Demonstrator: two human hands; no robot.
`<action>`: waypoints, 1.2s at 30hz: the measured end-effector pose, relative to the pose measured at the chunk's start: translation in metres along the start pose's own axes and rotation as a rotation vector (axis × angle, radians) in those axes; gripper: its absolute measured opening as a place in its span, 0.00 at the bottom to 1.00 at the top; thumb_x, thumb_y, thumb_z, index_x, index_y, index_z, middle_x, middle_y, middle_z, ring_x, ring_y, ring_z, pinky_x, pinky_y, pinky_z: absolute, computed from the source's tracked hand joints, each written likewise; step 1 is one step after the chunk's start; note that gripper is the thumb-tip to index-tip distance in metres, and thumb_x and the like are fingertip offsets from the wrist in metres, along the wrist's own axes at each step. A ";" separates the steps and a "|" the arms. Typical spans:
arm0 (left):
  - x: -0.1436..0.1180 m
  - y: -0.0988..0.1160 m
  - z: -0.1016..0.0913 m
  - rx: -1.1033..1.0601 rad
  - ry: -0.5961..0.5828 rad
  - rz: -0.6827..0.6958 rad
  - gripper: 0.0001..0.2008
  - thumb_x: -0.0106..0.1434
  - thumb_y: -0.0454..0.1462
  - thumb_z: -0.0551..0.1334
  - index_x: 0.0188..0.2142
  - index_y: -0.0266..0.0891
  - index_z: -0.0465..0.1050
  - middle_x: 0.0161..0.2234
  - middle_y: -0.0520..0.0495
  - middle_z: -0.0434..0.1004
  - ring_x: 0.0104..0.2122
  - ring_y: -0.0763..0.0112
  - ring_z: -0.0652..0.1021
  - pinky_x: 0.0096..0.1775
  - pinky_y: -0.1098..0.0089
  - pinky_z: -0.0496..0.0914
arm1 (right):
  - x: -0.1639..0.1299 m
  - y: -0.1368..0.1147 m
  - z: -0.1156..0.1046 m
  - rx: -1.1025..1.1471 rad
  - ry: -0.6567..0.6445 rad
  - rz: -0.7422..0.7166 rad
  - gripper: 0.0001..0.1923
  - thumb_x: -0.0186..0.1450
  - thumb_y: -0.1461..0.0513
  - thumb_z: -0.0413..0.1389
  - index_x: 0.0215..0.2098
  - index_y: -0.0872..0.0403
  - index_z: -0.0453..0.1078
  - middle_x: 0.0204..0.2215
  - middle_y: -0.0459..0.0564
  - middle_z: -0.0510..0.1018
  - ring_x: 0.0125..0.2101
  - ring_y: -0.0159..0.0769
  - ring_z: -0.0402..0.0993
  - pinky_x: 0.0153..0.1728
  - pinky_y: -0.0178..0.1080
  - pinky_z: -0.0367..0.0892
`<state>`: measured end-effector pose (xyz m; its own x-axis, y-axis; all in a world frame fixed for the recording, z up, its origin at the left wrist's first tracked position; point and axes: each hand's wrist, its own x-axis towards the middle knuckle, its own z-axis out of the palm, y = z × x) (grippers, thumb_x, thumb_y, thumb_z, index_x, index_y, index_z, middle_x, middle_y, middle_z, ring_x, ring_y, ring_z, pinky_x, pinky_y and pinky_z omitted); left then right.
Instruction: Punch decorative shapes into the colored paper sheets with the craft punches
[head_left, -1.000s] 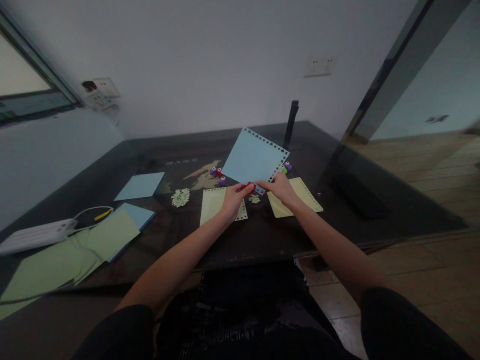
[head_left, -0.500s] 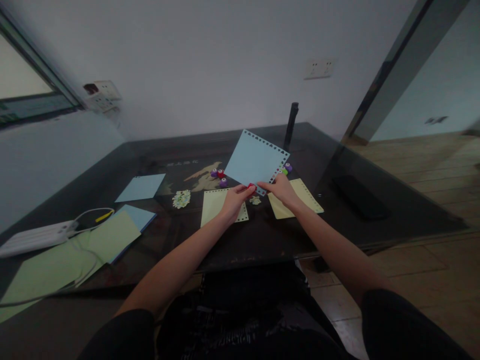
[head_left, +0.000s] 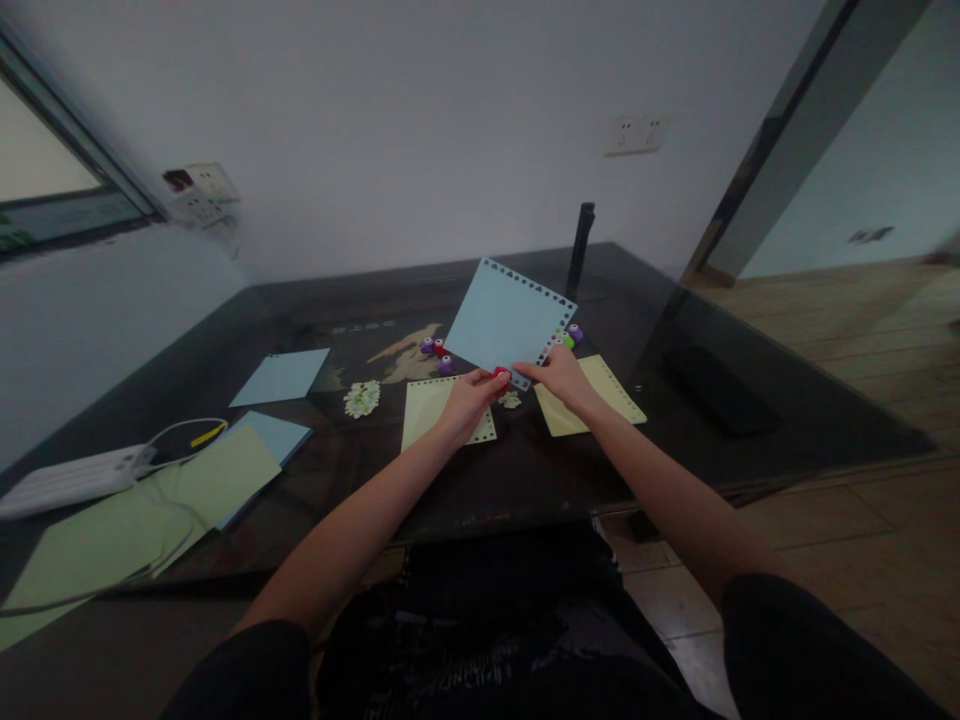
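A dark glass-topped counter (head_left: 525, 480) is carrying everything here, and the blue punched sheet (head_left: 506, 318) is serving as the landmark. That sheet is being held tilted up above the middle of the counter, its far and right edges showing rows of small punched holes. To the far left of the blue punched sheet, large pale green sheets (head_left: 105, 530) are lying at the counter's near-left corner, with a white power strip (head_left: 71, 478) and its cable beside them. Two plain blue sheets (head_left: 279, 376) are lying left of the landmark. Just below it, two yellow sheets with punched edges (head_left: 427, 405) are lying flat, one under each hand.

The left hand (head_left: 465, 400) is closing its fingers on a small red punch (head_left: 501, 373) at the landmark's near corner. The right hand (head_left: 561, 378) is pinching the same near corner from the right side, fingers clenched on the paper.

Small purple and red punches (head_left: 435, 348) are sitting just left of the landmark, and more (head_left: 573, 334) are sitting at its right edge. A pile of paper cut-outs (head_left: 362, 397) is lying to its lower left.
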<state>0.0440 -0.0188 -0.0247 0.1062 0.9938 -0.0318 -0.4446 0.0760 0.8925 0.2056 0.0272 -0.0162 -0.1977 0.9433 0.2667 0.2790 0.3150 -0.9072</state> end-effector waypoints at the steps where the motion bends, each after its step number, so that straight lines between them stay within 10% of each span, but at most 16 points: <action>1: 0.000 0.000 0.000 -0.006 -0.004 -0.001 0.16 0.42 0.39 0.74 0.27 0.34 0.72 0.28 0.48 0.77 0.32 0.73 0.76 0.45 0.66 0.67 | 0.000 -0.001 0.000 -0.005 -0.003 -0.002 0.13 0.53 0.59 0.61 0.35 0.59 0.73 0.31 0.55 0.79 0.32 0.42 0.75 0.34 0.42 0.71; 36: 0.001 -0.001 -0.004 -0.033 -0.055 0.005 0.15 0.46 0.37 0.72 0.32 0.34 0.72 0.32 0.47 0.77 0.33 0.74 0.76 0.43 0.68 0.67 | 0.003 0.002 -0.002 0.044 0.040 -0.003 0.12 0.51 0.58 0.63 0.29 0.58 0.73 0.27 0.53 0.79 0.28 0.40 0.74 0.30 0.41 0.71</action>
<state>0.0416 -0.0172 -0.0276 0.1517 0.9884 -0.0015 -0.4744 0.0741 0.8772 0.2071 0.0307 -0.0163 -0.1606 0.9459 0.2818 0.2365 0.3140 -0.9195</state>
